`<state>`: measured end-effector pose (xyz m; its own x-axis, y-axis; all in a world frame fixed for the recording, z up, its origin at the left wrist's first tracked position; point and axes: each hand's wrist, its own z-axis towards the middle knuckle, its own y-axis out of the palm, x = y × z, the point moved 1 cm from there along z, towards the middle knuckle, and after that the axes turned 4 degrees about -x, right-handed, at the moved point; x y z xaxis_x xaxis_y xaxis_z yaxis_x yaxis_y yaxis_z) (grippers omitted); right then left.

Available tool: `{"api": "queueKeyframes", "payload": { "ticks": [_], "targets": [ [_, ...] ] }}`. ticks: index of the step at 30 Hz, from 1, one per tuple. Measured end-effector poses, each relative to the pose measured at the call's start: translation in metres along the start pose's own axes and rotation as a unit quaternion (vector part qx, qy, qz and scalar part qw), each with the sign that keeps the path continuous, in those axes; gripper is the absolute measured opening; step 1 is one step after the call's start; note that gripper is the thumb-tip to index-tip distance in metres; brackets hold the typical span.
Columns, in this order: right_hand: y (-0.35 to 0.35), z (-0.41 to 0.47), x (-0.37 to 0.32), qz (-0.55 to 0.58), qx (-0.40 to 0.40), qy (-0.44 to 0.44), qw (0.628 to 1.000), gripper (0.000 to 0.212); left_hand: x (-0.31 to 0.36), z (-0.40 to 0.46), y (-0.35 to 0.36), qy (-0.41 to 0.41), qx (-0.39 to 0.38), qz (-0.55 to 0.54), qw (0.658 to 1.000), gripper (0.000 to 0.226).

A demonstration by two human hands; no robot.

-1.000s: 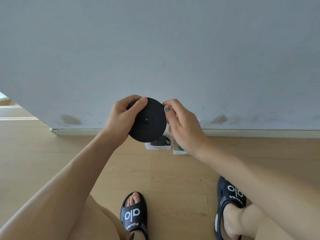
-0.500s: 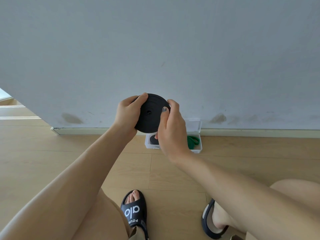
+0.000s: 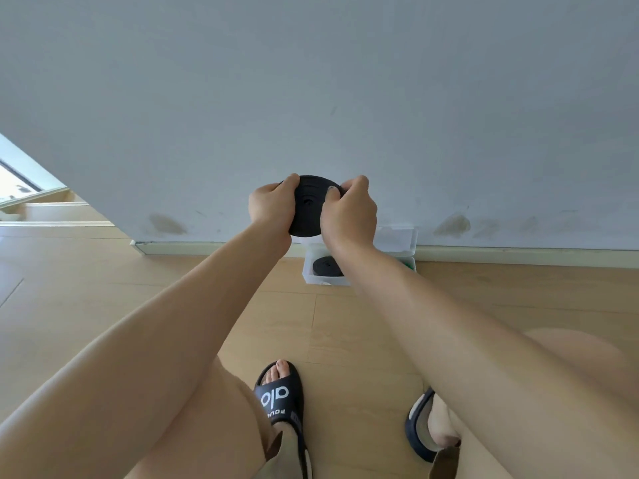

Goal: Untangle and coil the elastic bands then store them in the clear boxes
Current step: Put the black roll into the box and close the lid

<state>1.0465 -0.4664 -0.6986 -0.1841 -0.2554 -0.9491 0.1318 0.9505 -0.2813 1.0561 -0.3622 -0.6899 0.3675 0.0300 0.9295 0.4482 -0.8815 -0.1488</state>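
A tightly coiled black elastic band (image 3: pixel 308 205), rolled into a flat disc, is held up in front of the wall. My left hand (image 3: pixel 271 208) grips its left edge and my right hand (image 3: pixel 349 216) grips its right edge with the thumb on its face. Below, on the floor against the wall, stands a clear box (image 3: pixel 309 274) with a smaller black coil (image 3: pixel 326 266) inside. A second clear box (image 3: pixel 409 245) sits beside it on the right, showing a bit of green band (image 3: pixel 409 263); my right forearm hides most of it.
The boxes stand on a light wooden floor (image 3: pixel 138 305) at the white skirting of a pale wall (image 3: pixel 311 81). My feet in black slippers (image 3: pixel 280 397) are near the bottom. A step and window lie at the far left.
Both hands carried the black coil forward and lower, closer to the boxes. The right hand shifted its hold round the coil's right edge. My view tilted and my right knee came up.
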Motion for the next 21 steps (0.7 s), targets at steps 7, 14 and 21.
{"api": "queueKeyframes", "payload": {
  "ticks": [7, 14, 21],
  "targets": [
    [0.042, -0.009, 0.037, 0.103, 0.008, -0.003, 0.995, 0.025, -0.021, 0.034, -0.016, -0.013, 0.004, 0.034, 0.999, 0.023],
    [0.060, 0.030, 0.075, 0.056, 0.043, 0.092, 0.993, 0.014, -0.068, 0.090, 0.015, -0.031, -0.060, 0.095, 0.993, 0.028],
    [0.098, 0.089, 0.184, 0.059, 0.018, 0.217, 0.974, 0.013, -0.159, 0.166, 0.032, -0.160, -0.149, 0.153, 0.964, 0.050]
  ]
}}
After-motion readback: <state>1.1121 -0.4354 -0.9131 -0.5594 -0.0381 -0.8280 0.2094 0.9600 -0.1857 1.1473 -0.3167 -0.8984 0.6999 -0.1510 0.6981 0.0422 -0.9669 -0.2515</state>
